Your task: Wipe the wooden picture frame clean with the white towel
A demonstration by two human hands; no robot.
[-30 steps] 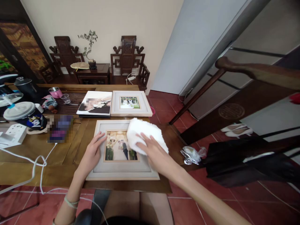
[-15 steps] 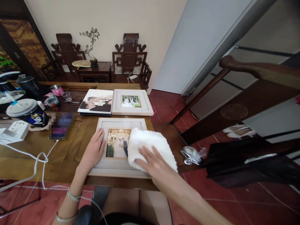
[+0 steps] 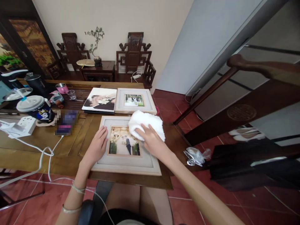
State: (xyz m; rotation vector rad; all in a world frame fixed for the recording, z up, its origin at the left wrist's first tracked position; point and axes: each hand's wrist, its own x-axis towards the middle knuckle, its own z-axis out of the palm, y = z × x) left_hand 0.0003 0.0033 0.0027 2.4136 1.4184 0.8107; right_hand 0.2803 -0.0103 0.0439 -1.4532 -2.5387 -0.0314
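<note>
Covering far right corner of picture frame [image 3: 124,143]: white cloth [image 3: 153,120] under your right hand [image 3: 152,139], fingers spread. Your left hand [image 3: 97,144], fingers slightly apart, rests on frame's left side. Frame lies near front right corner of tabletop [image 3: 70,164].

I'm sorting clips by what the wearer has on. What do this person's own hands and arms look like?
The left hand and right hand are bare, without gloves. On the left arm, a slim pale band circles near the wrist, and a second band, also pale, sits closer to the elbow. The right arm shows no band. No sleeve shows on either.
</note>
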